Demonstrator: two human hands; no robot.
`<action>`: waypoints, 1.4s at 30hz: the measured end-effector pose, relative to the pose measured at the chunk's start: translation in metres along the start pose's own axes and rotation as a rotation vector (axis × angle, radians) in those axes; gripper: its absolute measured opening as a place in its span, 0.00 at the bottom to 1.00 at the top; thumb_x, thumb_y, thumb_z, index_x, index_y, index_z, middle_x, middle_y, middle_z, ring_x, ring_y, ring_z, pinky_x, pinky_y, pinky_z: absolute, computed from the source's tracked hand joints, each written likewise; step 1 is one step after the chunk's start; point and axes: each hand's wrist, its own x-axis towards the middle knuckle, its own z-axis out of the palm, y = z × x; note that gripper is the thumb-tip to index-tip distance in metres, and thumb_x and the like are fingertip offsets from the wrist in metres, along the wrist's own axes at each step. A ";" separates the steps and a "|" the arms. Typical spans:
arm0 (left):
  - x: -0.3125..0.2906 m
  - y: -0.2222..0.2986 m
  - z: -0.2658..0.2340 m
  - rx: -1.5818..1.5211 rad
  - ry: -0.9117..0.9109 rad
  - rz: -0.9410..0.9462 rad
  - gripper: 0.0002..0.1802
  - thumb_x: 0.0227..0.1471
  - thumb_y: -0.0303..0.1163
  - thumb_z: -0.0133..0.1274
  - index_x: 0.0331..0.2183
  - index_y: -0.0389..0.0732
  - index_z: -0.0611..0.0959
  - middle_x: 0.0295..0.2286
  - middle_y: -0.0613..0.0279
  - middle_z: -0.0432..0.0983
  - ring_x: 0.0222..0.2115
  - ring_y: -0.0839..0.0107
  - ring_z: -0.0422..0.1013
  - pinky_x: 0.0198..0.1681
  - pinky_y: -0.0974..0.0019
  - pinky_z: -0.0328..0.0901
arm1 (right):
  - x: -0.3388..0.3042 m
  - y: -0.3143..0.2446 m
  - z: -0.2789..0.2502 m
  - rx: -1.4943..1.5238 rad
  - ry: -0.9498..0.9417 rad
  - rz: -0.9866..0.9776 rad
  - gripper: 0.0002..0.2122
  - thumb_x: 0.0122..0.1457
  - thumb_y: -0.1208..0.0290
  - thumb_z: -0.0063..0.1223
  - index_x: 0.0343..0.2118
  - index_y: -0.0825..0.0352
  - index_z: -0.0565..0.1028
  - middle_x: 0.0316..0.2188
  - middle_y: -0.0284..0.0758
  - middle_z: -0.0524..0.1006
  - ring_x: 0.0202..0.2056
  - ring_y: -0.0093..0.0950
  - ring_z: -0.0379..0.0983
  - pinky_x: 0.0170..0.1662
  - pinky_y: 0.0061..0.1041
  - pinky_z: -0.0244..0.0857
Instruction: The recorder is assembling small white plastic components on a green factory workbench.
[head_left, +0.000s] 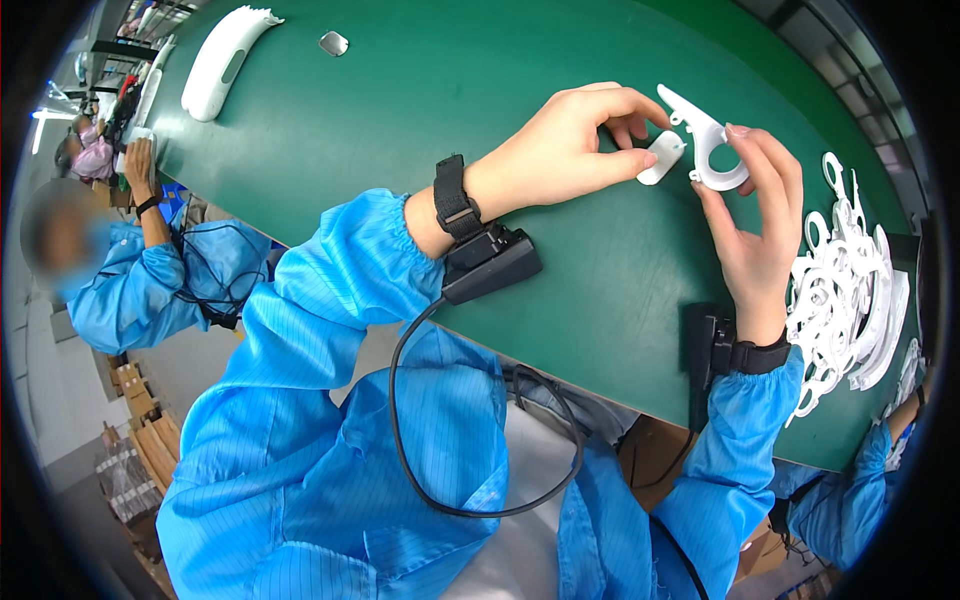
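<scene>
Grasping a small white piece [661, 157] with the left hand [575, 150]: thumb laid on its near lower side, index bent in toward its top edge, spread no wider than the piece itself. Curled in under the index, partly hidden, the remaining left fingers [622, 130]; impossible to tell whether touching the piece.

Gripping a white ringed bracket [706, 130] with the right hand [755, 240]: thumb tip at the lower left of the ring, index tip against its upper right, spread about as wide as the ring, with the next finger bent close alongside. Held between the two sets of fingertips above the green bench [570, 290], piece and bracket very near each other; hard to tell whether touching. Bracket's long arm pointing away past the left index tip.

To the right of the right fingers and nearer the body, a heap of white ringed parts [828, 290], with curved white strips [880, 335] along its right side. Far left of the left fingers, a curved white shell [212, 75] and, less distant, a small silvery piece [334, 43]. Behind the left fingers, around the wrist, a black strap [453, 195].
</scene>
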 end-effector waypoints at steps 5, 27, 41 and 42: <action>0.000 0.005 0.004 0.190 0.039 0.020 0.20 0.44 0.33 0.63 0.39 0.35 0.80 0.32 0.62 0.74 0.30 0.78 0.69 0.25 0.75 0.62 | 0.001 0.005 -0.008 0.032 -0.012 0.155 0.27 0.43 0.85 0.63 0.50 0.63 0.74 0.44 0.33 0.73 0.34 0.22 0.67 0.32 0.18 0.62; 0.026 0.001 0.022 -0.108 -0.109 -0.218 0.13 0.57 0.35 0.55 0.29 0.34 0.83 0.22 0.65 0.77 0.23 0.83 0.67 0.25 0.76 0.60 | -0.001 0.015 -0.023 0.353 -0.318 0.526 0.28 0.37 0.81 0.65 0.48 0.64 0.74 0.37 0.26 0.68 0.30 0.17 0.61 0.32 0.16 0.56; 0.024 0.001 0.017 -0.449 -0.124 -0.203 0.15 0.62 0.32 0.46 0.45 0.32 0.76 0.29 0.56 0.79 0.28 0.74 0.73 0.35 0.71 0.69 | 0.000 0.006 -0.016 0.217 -0.172 0.412 0.27 0.38 0.82 0.63 0.48 0.61 0.75 0.39 0.31 0.70 0.37 0.24 0.67 0.35 0.21 0.63; 0.024 0.002 0.017 -0.481 -0.128 -0.194 0.15 0.62 0.32 0.46 0.45 0.32 0.76 0.30 0.55 0.79 0.28 0.73 0.73 0.35 0.70 0.69 | 0.001 0.006 -0.017 0.218 -0.172 0.411 0.27 0.38 0.82 0.63 0.48 0.61 0.75 0.39 0.31 0.70 0.37 0.24 0.67 0.35 0.21 0.63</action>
